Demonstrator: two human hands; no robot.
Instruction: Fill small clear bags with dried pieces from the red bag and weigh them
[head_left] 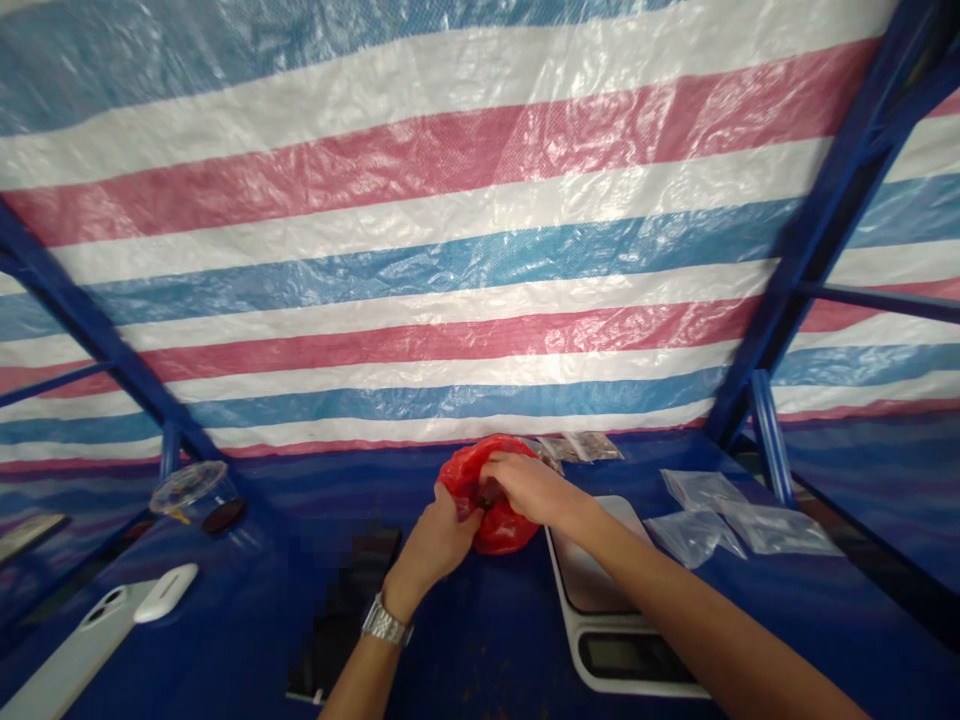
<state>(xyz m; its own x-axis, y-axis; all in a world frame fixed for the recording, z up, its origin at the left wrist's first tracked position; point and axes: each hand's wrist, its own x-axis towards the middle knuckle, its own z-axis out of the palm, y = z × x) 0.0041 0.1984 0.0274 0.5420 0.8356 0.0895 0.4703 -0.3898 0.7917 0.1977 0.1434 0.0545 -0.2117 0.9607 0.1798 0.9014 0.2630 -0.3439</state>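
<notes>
A red plastic bag (504, 530) sits on the blue table (465, 640), in front of the striped tarp. My left hand (439, 540) grips the bag's near left edge, a metal watch on its wrist. My right hand (525, 482) reaches over the bag from the right, fingers curled into its open mouth. What the fingers pinch inside the bag is hidden. A white digital scale (600, 600) lies just right of the bag, under my right forearm.
Clear small plastic bags (720, 515) lie to the right; a few filled packets (581, 447) rest behind the red bag. At left stand a clear plastic cup (196, 492), a white case (166, 592) and a phone (82, 640). Blue frame posts (795, 260) flank the table.
</notes>
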